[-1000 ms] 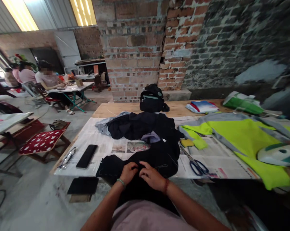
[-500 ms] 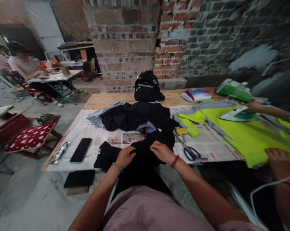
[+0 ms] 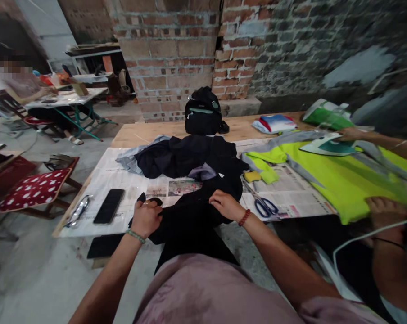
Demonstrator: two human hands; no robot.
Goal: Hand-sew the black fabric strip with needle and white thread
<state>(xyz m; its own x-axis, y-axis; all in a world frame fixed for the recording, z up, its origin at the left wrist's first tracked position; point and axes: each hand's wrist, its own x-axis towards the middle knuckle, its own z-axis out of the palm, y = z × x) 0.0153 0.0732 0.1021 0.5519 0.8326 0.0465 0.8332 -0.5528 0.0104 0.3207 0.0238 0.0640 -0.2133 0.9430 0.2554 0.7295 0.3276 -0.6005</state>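
Observation:
A black garment [image 3: 186, 209] lies across the near edge of the newspaper-covered table and hangs toward my lap. My left hand [image 3: 147, 218], with a green bead bracelet at the wrist, is closed on its left end, where the cloth bunches up. My right hand [image 3: 226, 205], wearing a red bead bracelet, pinches the same garment farther right. Between the two hands the cloth is stretched out. Behind it lies a heap of dark clothes [image 3: 186, 155] with a grey-blue piece at its left. Scissors [image 3: 262, 202] with dark blue handles rest right of my right hand.
A phone [image 3: 109, 206] and glasses [image 3: 79, 210] lie at the left. A black backpack [image 3: 203, 112] stands at the back. On the right, a co-worker's hand holds an iron [image 3: 327, 145] on a yellow-green garment [image 3: 338, 189]; a white cord [image 3: 365, 235] hangs there. A yellow block [image 3: 252, 176] sits near the scissors.
My left hand has moved left to the garment's end and gripped it, drawing the cloth out. My right hand keeps its pinch. The view has shifted slightly; the co-worker's iron is still on the yellow-green garment.

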